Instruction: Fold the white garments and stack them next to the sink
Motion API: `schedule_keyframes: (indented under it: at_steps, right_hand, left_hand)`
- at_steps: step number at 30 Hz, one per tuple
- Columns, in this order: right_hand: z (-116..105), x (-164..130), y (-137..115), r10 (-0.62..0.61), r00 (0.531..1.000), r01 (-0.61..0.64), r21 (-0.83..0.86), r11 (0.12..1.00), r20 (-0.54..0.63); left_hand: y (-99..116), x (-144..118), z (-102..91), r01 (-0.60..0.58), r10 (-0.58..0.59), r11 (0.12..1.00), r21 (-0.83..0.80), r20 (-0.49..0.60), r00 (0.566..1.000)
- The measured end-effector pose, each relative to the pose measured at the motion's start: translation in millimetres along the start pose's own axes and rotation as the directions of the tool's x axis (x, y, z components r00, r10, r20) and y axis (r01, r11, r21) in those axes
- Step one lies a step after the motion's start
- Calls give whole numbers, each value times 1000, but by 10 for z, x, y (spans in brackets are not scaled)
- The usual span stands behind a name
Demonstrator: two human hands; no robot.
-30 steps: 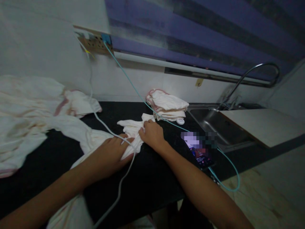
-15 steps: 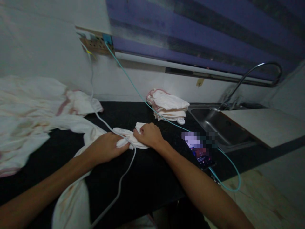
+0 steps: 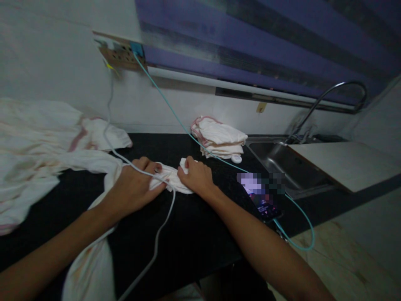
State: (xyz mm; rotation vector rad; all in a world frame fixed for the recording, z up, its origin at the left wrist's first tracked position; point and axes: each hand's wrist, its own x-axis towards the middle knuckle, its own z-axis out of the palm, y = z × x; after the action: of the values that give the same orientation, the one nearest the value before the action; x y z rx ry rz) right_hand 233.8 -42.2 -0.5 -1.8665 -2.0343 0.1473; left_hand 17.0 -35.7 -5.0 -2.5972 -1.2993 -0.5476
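Observation:
A narrow, bunched length of white cloth [image 3: 172,175] lies on the black countertop between my two hands. My left hand [image 3: 136,184] is closed around its left part, thumb stretched along the near side. On the right end my right hand [image 3: 199,176] grips the cloth, and a small white tip sticks up by the thumb. A white cable [image 3: 159,238] runs over my left hand and across the cloth. Beyond my left wrist more white fabric trails down over the counter's front edge. The inner fingers of both hands are partly hidden.
Crumpled, stained white cloths [image 3: 46,138] cover the left side. A folded cloth stack [image 3: 221,136] sits by the wall. On the right are a phone [image 3: 261,200] with a teal cable [image 3: 169,102], a steel sink [image 3: 275,161] and a white board [image 3: 341,159]. Power sockets [image 3: 120,54] are above.
My left hand has loosened and shifted slightly left, its fingers now raised and more bent over the cloth. More cloth shows between the hands. My right hand stays nearly in place.

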Motion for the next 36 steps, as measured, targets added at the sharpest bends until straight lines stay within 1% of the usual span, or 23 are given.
schedule_keyframes:
  at_steps: [1, 2, 4, 6, 9, 11, 14, 16, 20, 22, 24, 28, 33, 36]
  right_hand:
    - [1, 0, -1, 11, 1000, -11, -1, 1000, 2]
    - [3, 0, -1, 17, 1000, -17, -7, 1000, 9]
    - [12, 1, 2, 24, 1000, -23, -24, 999, 18]
    - [28, 5, 12, 27, 1000, -27, -33, 999, 13]
    - [62, 20, 43, 32, 999, -32, -8, 999, -16]
    - [89, 38, 72, 12, 999, -11, 24, 1000, -48]
    - [126, 71, 117, -44, 994, 48, 39, 998, -99]
    - [141, 90, 138, -90, 988, 95, 35, 995, -123]
    - [136, 105, 147, -190, 972, 197, 39, 980, -136]
    - [122, 102, 134, -203, 973, 209, 44, 977, -113]
    - [102, 91, 116, -183, 979, 188, 50, 981, -89]
    - [58, 57, 77, -149, 987, 152, 51, 987, -53]
    - [27, 42, 54, -179, 984, 180, 34, 983, -12]
    - [32, 50, 46, -167, 986, 168, 38, 985, -12]
  left_hand:
    - [32, -12, -17, -8, 9, 999, 32, -24, 1000]
    - [67, -28, -29, -23, 24, 999, 22, -44, 999]
    - [140, -64, -43, -52, 48, 996, -68, -59, 997]
    - [215, -96, -51, -71, 71, 988, -140, -6, 997]
    - [316, -127, -60, -122, 145, 976, -179, 118, 982]
    - [360, -137, -53, -161, 189, 966, -201, 128, 974]
    - [368, -135, -13, -181, 208, 962, -205, 117, 971]
    - [334, -124, 25, -156, 181, 968, -195, 117, 977]
    - [236, -99, 89, -41, 57, 988, -147, 109, 992]
    - [213, -93, 102, -10, 22, 994, -108, 118, 993]
    - [222, -93, 99, 2, 4, 999, -51, 130, 992]
    - [292, -104, 68, 6, -12, 999, 44, 141, 990]
    - [307, -120, 71, -14, 15, 1000, -7, 150, 989]
    - [292, -132, 94, -23, 28, 999, -30, 150, 988]
